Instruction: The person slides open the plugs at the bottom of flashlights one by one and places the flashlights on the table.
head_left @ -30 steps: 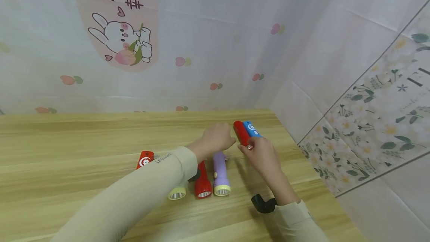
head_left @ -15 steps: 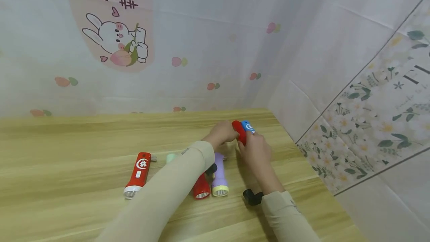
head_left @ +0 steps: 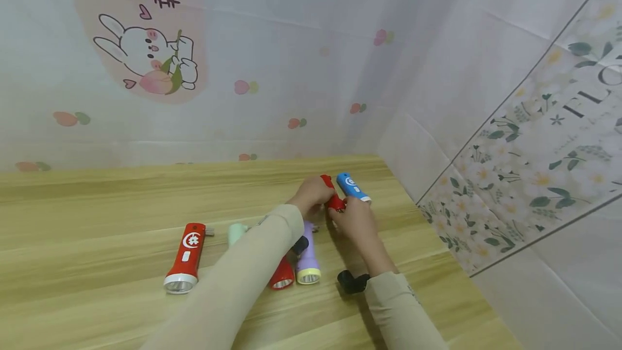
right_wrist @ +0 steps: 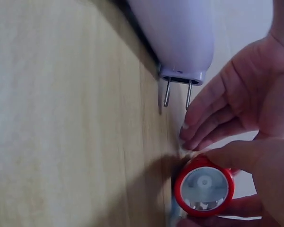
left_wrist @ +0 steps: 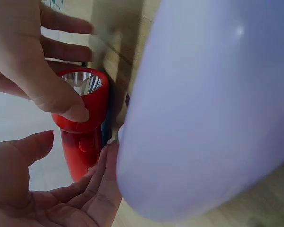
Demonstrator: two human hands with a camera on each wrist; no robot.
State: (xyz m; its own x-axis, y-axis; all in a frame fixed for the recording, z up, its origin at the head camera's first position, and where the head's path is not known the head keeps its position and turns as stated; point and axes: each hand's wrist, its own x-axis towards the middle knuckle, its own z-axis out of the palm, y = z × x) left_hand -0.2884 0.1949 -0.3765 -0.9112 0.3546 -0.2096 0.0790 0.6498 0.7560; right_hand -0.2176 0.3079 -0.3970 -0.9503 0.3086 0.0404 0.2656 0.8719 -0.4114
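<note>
My right hand (head_left: 357, 220) grips the lens end of a red flashlight (left_wrist: 75, 146), its thumb pressed on the red rim in the left wrist view. My left hand (head_left: 313, 193) lies along the same flashlight's body, fingers nearly straight and touching it, thumb held apart. In the right wrist view, the clear round lens (right_wrist: 204, 189) sits between the right thumb and fingers. A blue flashlight (head_left: 352, 185) lies just right of the red one. Nearest the left forearm is a purple flashlight (head_left: 307, 263), with two metal prongs (right_wrist: 188, 94) sticking out of its tail.
Left of the purple flashlight lies another red flashlight (head_left: 283, 275), partly under the left sleeve. A mint flashlight (head_left: 236, 233) is mostly hidden by that sleeve. Farther left lies a red flashlight with a white rim (head_left: 187, 255). Curtained walls border the wooden table (head_left: 97, 204) behind and right.
The red flashlight has moved left, away from the blue one, and is turned between both hands. The left hand has come to its body. The head view has shifted slightly right.
</note>
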